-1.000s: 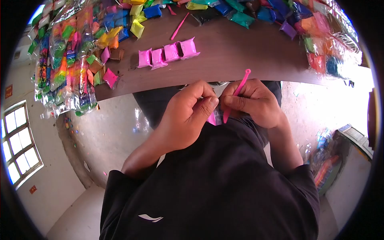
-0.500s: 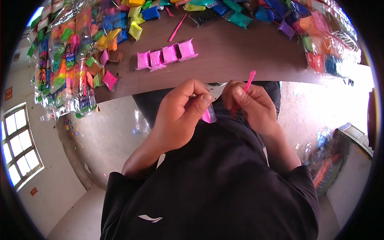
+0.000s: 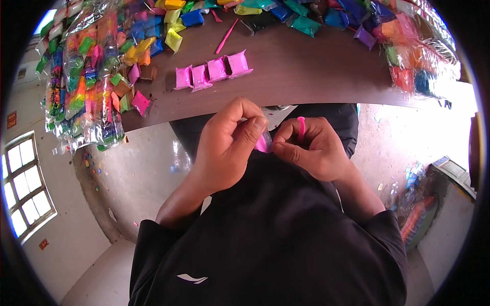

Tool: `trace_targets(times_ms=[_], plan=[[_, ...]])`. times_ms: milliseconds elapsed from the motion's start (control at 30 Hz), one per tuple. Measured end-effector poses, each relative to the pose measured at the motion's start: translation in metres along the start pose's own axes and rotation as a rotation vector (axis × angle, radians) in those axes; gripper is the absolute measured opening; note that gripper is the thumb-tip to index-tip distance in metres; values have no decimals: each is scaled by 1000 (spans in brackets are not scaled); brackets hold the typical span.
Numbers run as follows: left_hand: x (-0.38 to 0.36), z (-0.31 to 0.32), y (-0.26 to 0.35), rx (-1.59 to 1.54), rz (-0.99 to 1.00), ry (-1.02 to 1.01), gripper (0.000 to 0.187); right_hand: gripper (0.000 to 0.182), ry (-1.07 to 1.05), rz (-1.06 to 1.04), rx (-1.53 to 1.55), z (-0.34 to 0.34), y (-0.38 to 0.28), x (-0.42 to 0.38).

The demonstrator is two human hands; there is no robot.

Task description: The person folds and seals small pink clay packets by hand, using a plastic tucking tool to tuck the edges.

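Observation:
Low in front of the table edge, my left hand (image 3: 232,140) is closed, thumb against bent fingers, on a small pink clay packet (image 3: 262,144) with a clear wrapper edge. Most of that packet is hidden behind the hand. My right hand (image 3: 316,148) is closed too, with a pink plastic modelling tool (image 3: 301,127) tucked among its fingers. Its thumb and fingertip meet right at the packet's clear edge. On the table ahead lie several pink clay packets (image 3: 217,69) in a row, and a second pink modelling tool (image 3: 226,36) sits behind them.
Clear bags of coloured clay packets (image 3: 84,76) pile up at the table's left, and more bags (image 3: 421,56) lie at its right. Loose yellow, blue and green packets (image 3: 304,24) line the back of the brown table (image 3: 316,66). A window (image 3: 28,183) is at far left.
My right hand has moved left and its fingertips have come to the packet's edge. The tool in it has turned and sits lower among the fingers. My left hand has barely moved.

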State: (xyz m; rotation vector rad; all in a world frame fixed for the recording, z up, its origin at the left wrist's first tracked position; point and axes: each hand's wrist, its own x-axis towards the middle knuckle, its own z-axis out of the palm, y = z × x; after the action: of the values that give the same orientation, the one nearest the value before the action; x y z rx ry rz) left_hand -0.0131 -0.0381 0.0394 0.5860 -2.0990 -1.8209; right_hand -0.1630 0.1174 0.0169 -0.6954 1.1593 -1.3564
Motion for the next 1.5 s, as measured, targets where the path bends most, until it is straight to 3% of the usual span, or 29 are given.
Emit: trace_targets(times_ms=[667, 767, 833, 900, 933, 967, 1033, 1100, 1233, 1300, 1400, 1500], plan=[[-1, -2, 2, 14, -36, -52, 12, 10, 82, -61, -13, -8, -2, 1], [-1, -3, 4, 1, -60, -38, 13, 9, 179, -77, -3, -20, 1, -1], [0, -4, 3, -8, -62, -22, 13, 9, 336, -228, -41, -32, 3, -3], [0, -6, 2, -16, -62, -5, 14, 9, 714, -317, 195, -49, 17, -6], [-1, -8, 2, -34, -92, 11, 13, 14, 633, -323, -8, -99, 36, -22], [-1, -8, 2, -52, -123, 26, 13, 14, 632, -324, -9, -92, 28, -18], [3, -6, -4, -100, -101, 45, 13, 31, 770, -332, -499, -70, 6, -3], [4, -2, -11, -148, -83, 53, 13, 48, 566, -273, -321, -47, 8, -1], [6, 16, -15, -387, -65, 156, 12, 24, 346, -98, -169, 6, 15, 2], [3, 20, -18, -464, -85, 220, 11, 14, 355, -125, 7, 16, 21, 10], [-1, 19, -29, -328, 75, 183, 6, 11, 339, -110, 54, 11, 27, 13], [-5, 25, -30, -316, 178, 277, 4, 20, 360, -152, 250, 18, 30, 19]])
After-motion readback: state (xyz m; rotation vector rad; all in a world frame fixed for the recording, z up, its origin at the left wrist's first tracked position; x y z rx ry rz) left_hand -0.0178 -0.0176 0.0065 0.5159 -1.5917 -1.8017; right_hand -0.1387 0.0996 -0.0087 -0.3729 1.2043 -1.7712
